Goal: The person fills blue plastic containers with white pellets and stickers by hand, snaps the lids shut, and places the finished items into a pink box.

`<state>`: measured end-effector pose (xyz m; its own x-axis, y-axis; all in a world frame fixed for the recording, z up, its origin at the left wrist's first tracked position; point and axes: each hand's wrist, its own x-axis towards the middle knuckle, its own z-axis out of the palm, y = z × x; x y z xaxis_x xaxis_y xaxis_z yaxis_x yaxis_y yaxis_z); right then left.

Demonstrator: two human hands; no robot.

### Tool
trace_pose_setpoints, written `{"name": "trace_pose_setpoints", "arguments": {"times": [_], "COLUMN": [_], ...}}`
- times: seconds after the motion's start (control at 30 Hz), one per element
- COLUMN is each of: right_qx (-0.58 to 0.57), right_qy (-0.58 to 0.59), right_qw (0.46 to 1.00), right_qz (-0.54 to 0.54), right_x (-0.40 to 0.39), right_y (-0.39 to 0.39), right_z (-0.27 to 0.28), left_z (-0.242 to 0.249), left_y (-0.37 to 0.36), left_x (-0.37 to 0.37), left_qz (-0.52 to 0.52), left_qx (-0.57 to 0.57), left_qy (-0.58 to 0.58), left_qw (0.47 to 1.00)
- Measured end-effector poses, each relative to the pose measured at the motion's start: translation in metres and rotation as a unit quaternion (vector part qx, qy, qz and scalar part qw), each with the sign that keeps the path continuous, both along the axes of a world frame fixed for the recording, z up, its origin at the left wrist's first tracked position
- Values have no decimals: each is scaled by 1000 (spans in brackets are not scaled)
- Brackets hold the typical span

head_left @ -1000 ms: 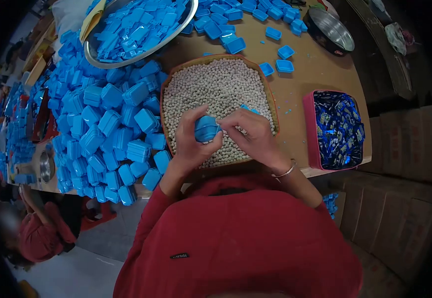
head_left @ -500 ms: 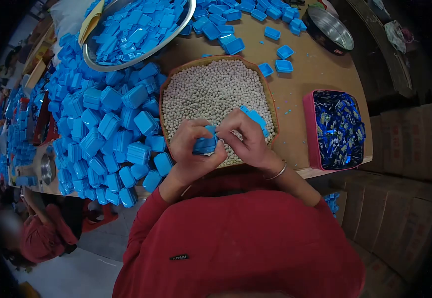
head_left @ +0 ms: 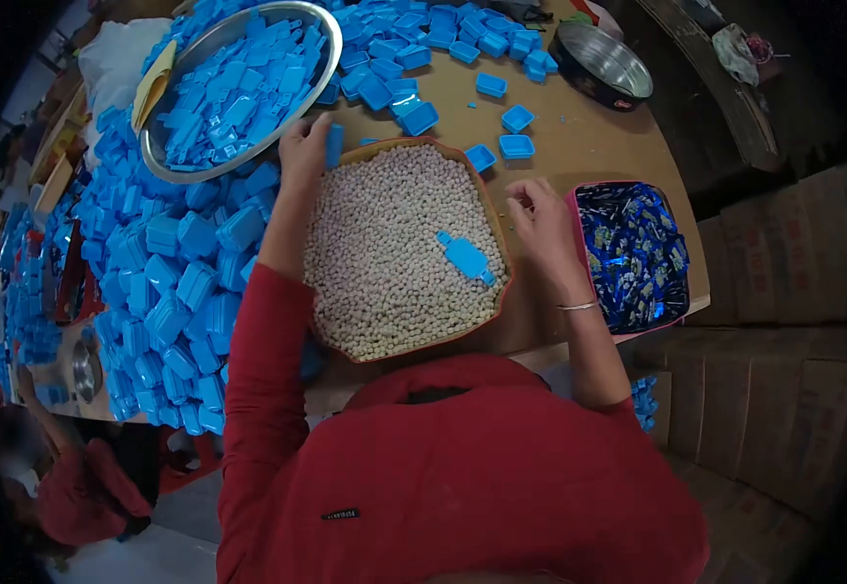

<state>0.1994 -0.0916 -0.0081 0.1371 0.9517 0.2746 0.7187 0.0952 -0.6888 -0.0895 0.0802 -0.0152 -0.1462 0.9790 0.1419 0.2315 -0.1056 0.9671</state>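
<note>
My left hand (head_left: 304,156) is closed on a small blue plastic box (head_left: 334,145), over the upper left corner of the bead tray, beside the metal basin. Its fingertips are partly hidden. My right hand (head_left: 546,232) hovers between the bead tray and the red-rimmed container of packets, fingers loosely curled and apart, with nothing visible in them. Pale round beads fill the shallow tray (head_left: 508,292). On top of the beads lies a flat blue lid-like piece with tabs (head_left: 466,257).
A metal basin (head_left: 156,165) holds blue flat pieces. Closed blue boxes (head_left: 165,321) are heaped at the left. Open blue boxes (head_left: 517,147) lie at the back. A red-rimmed container (head_left: 579,219) of shiny blue packets and a round metal tin (head_left: 603,63) are at the right. Cardboard cartons (head_left: 783,253) stand beyond.
My hands have parted from the blue box they held together above the beads. The left went up and left to the tray's corner; the right moved right. The view has shifted slightly.
</note>
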Motion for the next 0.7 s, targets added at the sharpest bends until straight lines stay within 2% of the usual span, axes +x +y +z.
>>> {"name": "trace_pose_setpoints", "arguments": {"times": [0.07, 0.1, 0.17, 0.2, 0.27, 0.3, 0.37, 0.4, 0.43, 0.47, 0.5, 0.53, 0.6, 0.7], "right_qx": [-22, 15, 87, 94, 113, 90, 42, -11, -66, -120, -124, -126, -145, -202], "right_qy": [-46, -114, -243, -253, -274, -228, -136, 35, 205, 370, 403, 435, 459, 410], "right_qw": [997, 991, 962, 958, 950, 965, 988, 999, 976, 919, 904, 887, 867, 864], "right_qz": [-49, -63, -89, -92, -94, -87, -68, -23, 21, 62, 76, 93, 128, 210], "right_x": [16, 21, 30, 37, 48, 49, 48, 46, 45, 42, 36, 26, 11, -19], "right_y": [12, 21, 47, 62, 89, 90, 85, 82, 76, 67, 56, 46, 33, 16], "right_z": [-10, -15, -30, -50, -83, -78, -63, -53, -45, -37, -29, -21, -6, 1], "left_z": [-31, -53, -59, -26, -32, -69, -83, -89, -99, -112, -99, -93, -15, -68], "left_y": [45, 66, 78, 58, 69, 93, 105, 107, 113, 122, 117, 112, 60, 66], "left_x": [-9, -17, -14, 0, -3, -18, -19, -19, -23, -29, -32, -13, 15, -16], "left_qz": [48, 64, -18, -26, -59, -83, 1, 36, 31, 32, -3, 167, 146, 41], "left_qx": [-59, -93, -77, -130, -103, -20, -99, -123, -134, -145, -138, -223, -286, -199], "left_qy": [125, 212, 252, 231, 269, 326, 221, 182, 89, -4, -152, -137, -79, 23], "left_qw": [989, 971, 965, 964, 956, 941, 970, 975, 986, 989, 979, 951, 944, 979]}}
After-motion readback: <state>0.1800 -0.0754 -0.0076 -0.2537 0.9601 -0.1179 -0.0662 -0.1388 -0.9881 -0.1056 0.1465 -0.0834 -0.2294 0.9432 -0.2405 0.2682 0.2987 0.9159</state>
